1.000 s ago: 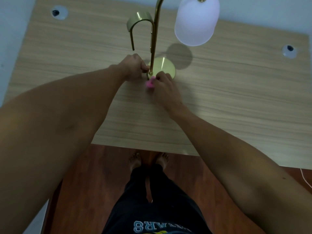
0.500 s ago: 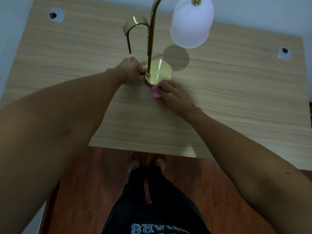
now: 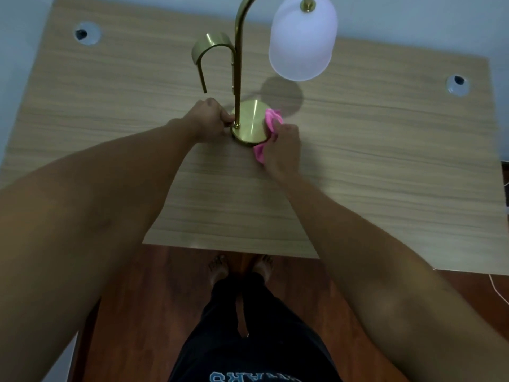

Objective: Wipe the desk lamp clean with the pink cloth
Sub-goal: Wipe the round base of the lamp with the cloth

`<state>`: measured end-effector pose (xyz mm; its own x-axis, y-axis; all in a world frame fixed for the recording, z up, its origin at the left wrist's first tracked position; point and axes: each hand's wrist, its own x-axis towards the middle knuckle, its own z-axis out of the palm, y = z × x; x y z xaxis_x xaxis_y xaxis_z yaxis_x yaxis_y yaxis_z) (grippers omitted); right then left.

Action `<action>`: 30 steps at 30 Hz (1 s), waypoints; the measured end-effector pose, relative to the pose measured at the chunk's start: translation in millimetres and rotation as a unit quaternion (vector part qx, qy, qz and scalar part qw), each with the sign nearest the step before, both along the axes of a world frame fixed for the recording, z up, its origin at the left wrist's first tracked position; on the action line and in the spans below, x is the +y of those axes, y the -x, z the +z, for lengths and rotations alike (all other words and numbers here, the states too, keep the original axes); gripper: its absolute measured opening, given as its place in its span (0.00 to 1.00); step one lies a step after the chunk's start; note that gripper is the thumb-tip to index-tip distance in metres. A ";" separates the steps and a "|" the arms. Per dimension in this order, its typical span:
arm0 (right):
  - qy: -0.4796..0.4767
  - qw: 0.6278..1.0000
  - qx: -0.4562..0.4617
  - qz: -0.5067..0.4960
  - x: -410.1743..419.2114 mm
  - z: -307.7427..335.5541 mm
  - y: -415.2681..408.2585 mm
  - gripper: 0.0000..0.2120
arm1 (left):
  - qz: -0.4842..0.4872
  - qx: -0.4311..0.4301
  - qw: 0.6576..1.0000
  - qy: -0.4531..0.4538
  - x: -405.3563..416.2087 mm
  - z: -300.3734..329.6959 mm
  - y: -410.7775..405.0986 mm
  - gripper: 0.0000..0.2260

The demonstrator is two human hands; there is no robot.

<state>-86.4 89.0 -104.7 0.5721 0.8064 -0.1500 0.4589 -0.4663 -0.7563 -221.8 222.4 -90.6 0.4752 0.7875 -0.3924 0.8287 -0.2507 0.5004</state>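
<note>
A brass desk lamp stands mid-desk, with a round base [image 3: 248, 125], a thin upright stem [image 3: 238, 67], a curved brass hook [image 3: 210, 46] and a frosted white shade [image 3: 303, 42]. My left hand [image 3: 208, 118] grips the left edge of the base, at the foot of the stem. My right hand [image 3: 283, 148] holds the bunched pink cloth [image 3: 271, 121] against the right rim of the base; part of the cloth trails out under my palm onto the desk.
The light wooden desk [image 3: 385, 161] has a cable hole at the back left [image 3: 86, 33] and one at the back right [image 3: 457, 83]. A white cable [image 3: 498, 290] lies on the floor at the right. My feet stand at the desk's near edge.
My right hand has slid the pink cloth from the front-left of the base round to its right rim. My left hand has stayed on the base by the stem.
</note>
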 end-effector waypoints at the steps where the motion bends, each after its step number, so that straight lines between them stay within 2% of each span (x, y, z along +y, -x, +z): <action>1: 0.017 0.999 0.021 -0.033 -3.0 1.9 13.6 0.16 | -0.001 -0.001 1.000 -0.002 0.8 -0.4 0.1 0.13; 2: 0.019 0.997 0.046 -0.056 -7.4 -1.9 25.2 0.17 | -0.002 -0.001 1.000 -0.005 1.8 -0.7 0.5 0.13; 4: 0.029 0.998 0.033 -0.048 -13.8 -8.0 49.6 0.20 | -0.007 -0.002 1.000 -0.008 2.6 -0.3 2.2 0.13; 9: -0.034 0.995 0.017 0.093 -18.8 -14.8 78.9 0.21 | -0.065 -0.011 0.998 -0.001 -0.3 6.4 11.4 0.16; 10: -0.037 0.995 0.006 0.093 -19.3 -17.7 77.6 0.19 | -0.067 -0.018 0.998 -0.003 -1.9 6.3 14.6 0.18; 14: -0.058 0.996 0.040 -0.046 -27.5 -12.7 52.8 0.15 | 0.014 -0.076 0.997 -0.001 -15.0 2.8 22.2 0.25; 19: -0.031 0.990 0.060 -0.122 -34.7 -3.2 19.0 0.14 | 0.128 -0.182 0.975 -0.001 -27.0 18.9 -3.5 0.29; 21: -0.030 0.984 0.083 -0.152 -36.4 3.6 11.3 0.12 | 0.166 -0.204 0.965 0.007 -28.5 28.1 -13.8 0.27; 26: -0.039 0.964 0.154 -0.214 -47.4 20.6 1.6 0.09 | 0.180 -0.227 0.957 0.002 -39.1 47.4 -30.5 0.14; 30: -0.040 0.949 0.186 -0.251 -56.2 27.9 0.7 0.09 | 0.276 -0.211 0.936 0.055 -41.5 56.7 -44.4 0.13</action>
